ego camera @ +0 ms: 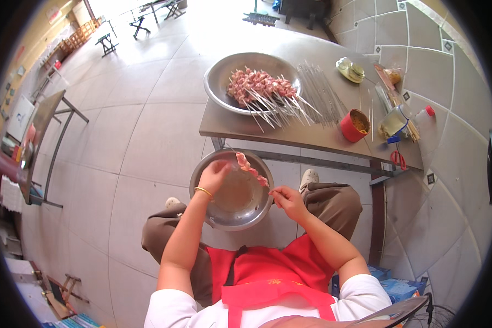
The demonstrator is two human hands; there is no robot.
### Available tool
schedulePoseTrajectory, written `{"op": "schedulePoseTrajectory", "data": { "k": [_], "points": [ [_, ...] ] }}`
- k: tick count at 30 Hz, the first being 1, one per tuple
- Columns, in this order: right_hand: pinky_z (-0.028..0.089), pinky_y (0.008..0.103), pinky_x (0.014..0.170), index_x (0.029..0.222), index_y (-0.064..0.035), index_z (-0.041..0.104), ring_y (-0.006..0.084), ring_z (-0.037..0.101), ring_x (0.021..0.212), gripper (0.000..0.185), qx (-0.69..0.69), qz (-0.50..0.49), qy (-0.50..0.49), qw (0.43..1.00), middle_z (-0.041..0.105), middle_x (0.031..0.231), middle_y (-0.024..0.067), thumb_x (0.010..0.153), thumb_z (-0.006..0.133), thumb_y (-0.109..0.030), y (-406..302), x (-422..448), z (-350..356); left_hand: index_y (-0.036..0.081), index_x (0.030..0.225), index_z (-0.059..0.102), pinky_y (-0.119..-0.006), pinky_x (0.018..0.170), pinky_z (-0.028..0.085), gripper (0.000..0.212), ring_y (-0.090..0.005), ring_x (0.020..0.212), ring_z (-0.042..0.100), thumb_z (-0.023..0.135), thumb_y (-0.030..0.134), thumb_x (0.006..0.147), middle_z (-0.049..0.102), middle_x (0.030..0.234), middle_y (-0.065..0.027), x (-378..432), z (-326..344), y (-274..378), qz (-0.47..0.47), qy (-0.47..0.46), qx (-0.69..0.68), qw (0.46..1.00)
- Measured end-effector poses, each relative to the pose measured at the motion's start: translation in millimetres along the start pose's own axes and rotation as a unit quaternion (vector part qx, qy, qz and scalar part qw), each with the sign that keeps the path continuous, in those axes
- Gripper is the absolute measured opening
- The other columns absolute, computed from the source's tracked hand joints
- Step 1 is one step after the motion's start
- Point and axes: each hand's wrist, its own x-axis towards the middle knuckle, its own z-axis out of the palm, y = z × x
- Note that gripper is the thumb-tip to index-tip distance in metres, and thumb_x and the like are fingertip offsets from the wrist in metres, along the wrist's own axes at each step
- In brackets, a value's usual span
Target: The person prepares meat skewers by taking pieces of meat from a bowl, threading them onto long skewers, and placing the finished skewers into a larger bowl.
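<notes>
Between the finger and thumb of my right hand (289, 201) is the end of a skewer, with several pieces of raw meat (252, 170) threaded along it. It slants up and left above a steel basin (234, 224), which sits between my knees. My left hand (215, 175) is over the basin's left side, apart from the meat; its fingertips are blurred, so I cannot tell if they hold anything. A little liquid or residue shows in the basin. A larger steel bowl (217, 78) on the table holds a pile of raw meat skewers (262, 84), their bare ends over its near rim.
On the steel table (246, 137) lie bare metal skewers (317, 92), a red spice container (354, 125), a bottle (393, 121), red-handled scissors (397, 160) and a yellowish package (349, 69). A tiled wall (418, 74) borders the right side. Another table (45, 123) stands left.
</notes>
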Motion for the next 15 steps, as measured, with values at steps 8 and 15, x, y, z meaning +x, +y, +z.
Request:
{"op": "schedulePoseTrajectory", "data": {
  "k": [8,15],
  "points": [
    [0.033,0.0195,0.050,0.093,-0.0009,0.060,0.0050,0.043,0.056,0.014,-0.032,-0.116,0.145,0.982,0.049,0.063,-0.0017,0.093,0.051,-0.012,-97.6,-2.8,4.9,0.011,0.127,0.049,-0.042,0.101,0.033,0.054,-0.0265,0.099,0.060,0.059,0.030,0.078,0.064,0.102,-0.0158,-15.4,1.5,-29.3,0.133,-0.095,0.439,0.884],
    [0.036,0.0204,0.049,0.090,0.0009,0.061,0.0046,0.047,0.052,0.016,-0.182,-0.145,0.217,0.948,0.053,0.059,-0.0001,0.087,0.056,-0.014,-183.9,66.5,-28.9,0.014,0.145,0.015,-0.043,0.104,0.031,0.077,-0.0311,0.113,0.053,0.052,0.011,0.077,0.055,0.123,-0.0145,-31.0,6.4,-31.9,0.161,-0.127,0.509,0.836]
  ]
}}
